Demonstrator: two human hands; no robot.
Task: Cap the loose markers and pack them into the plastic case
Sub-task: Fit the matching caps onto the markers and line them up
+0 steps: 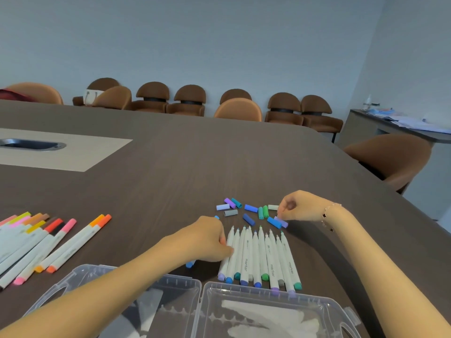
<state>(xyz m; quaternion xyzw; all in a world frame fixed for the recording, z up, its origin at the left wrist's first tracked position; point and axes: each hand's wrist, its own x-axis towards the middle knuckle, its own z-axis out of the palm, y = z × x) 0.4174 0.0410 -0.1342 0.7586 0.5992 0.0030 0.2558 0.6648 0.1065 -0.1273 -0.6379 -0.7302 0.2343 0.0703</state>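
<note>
Markers (260, 257) near case rim (246, 286) (touching)

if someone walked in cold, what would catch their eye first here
Probably the row of uncapped white markers lying side by side at the table's near edge, with their loose caps in blues, greens and purples scattered just beyond. The right hand pinches a lilac cap while the left hand grips a blue marker.

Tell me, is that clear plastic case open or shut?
Open. The clear plastic case lies spread flat in two halves at the table's near edge, and no markers show inside.
</note>
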